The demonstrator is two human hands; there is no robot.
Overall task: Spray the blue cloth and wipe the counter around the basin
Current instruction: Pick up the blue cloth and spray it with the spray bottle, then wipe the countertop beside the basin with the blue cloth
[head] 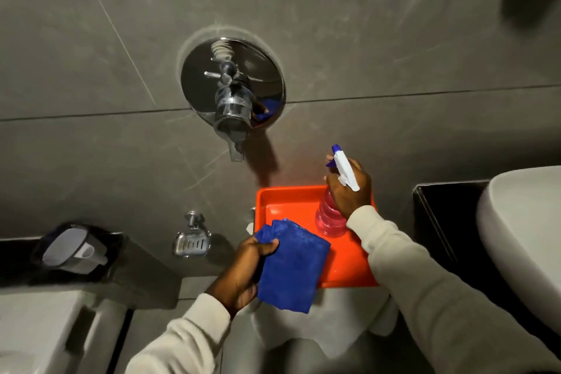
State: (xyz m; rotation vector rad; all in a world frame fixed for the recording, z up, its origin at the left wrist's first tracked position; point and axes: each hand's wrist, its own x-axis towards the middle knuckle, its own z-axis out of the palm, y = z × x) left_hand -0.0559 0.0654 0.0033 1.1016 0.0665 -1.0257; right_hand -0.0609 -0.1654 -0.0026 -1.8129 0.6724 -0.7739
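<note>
My left hand [247,272] grips a folded blue cloth [293,267] and holds it over the near left corner of an orange tray [282,200]. My right hand [349,191] is closed around the neck of a spray bottle [329,218] with pink liquid, a white trigger head and a blue nozzle. The bottle stands upright in the tray, its nozzle pointing left and away from me. A white basin [522,240] sits at the right edge on a black counter [437,222].
A chrome mixer tap [232,94] is mounted on the grey tiled wall above the tray. A chrome soap dish [191,241] hangs lower left. A grey dispenser [74,250] sits far left. A white fixture [39,328] fills the bottom left.
</note>
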